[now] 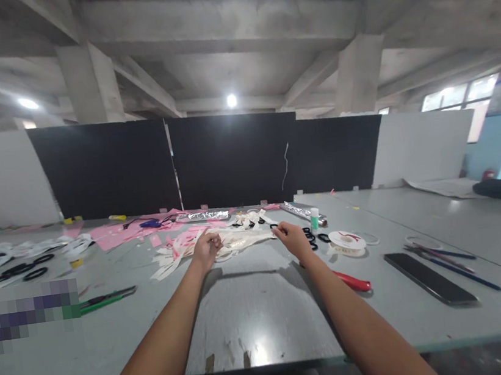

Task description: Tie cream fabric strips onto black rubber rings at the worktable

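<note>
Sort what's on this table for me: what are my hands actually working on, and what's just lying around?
In hand:
left hand and right hand, both on the cream strip
black ring at the right fingertips

Lying about:
red-handled tool
green-handled pliers
tape roll
phone
pens
pink scraps
foil roll
</note>
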Demonstrator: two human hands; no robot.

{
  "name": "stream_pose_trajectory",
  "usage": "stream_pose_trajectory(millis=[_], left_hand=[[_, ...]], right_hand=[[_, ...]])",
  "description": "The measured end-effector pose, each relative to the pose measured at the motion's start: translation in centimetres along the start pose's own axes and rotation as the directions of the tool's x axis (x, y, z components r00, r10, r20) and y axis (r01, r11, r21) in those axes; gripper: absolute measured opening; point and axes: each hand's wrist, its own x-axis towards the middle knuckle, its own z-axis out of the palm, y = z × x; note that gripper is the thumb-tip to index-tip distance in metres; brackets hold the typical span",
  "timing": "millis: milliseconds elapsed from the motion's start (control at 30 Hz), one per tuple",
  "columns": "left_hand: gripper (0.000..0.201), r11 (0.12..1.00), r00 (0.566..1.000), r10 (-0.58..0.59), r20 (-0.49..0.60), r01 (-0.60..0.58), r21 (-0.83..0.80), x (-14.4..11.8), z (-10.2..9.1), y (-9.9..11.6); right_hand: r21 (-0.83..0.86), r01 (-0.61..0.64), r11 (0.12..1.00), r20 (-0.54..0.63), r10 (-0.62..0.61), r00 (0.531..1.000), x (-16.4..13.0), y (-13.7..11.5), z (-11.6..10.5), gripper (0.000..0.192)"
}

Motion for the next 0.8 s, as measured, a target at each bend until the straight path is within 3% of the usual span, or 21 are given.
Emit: stream_pose_trajectory(millis=[100,233,300,400,467,800], left_hand=[[0.029,0.998,0.999,0.029,-0.029,-0.031,-0.049,0.2,-0.7,0.0],[0.023,0.994,0.993,0.059,-0.105,-0.067,-0.081,0.7,-1.7,-0.3],[0.019,0.993,0.981,0.088,-0.172,-0.1,-0.061,1.0,-1.9,-0.4],[0.02,0.994,0.968,0.103,-0.228,-0.106,0.003,1.2,-2.0,-0.5],[0.023,0.996,0.974,0.089,-0.21,-0.087,0.021,1.2,-2.0,-0.5],[0.032,0.995,0.972,0.066,-0.223,-0.081,-0.056,1.5,-2.8,-0.2]], right_hand=[[0.084,-0.043,0.996,-0.127,0.054,0.99,0.3,0.7,-0.7,0.032],[0.216,-0.1,0.971,-0.327,0.168,0.93,0.8,1.5,-1.6,0.034],[0.247,-0.103,0.963,-0.369,0.192,0.909,0.9,1.6,-1.9,0.034],[0.261,-0.1,0.96,-0.35,0.19,0.917,0.8,1.4,-1.9,0.034],[0.25,-0.086,0.964,-0.32,0.166,0.933,0.7,1.0,-1.7,0.034],[0.141,-0.071,0.987,-0.201,0.099,0.975,0.5,1.0,-0.9,0.036]])
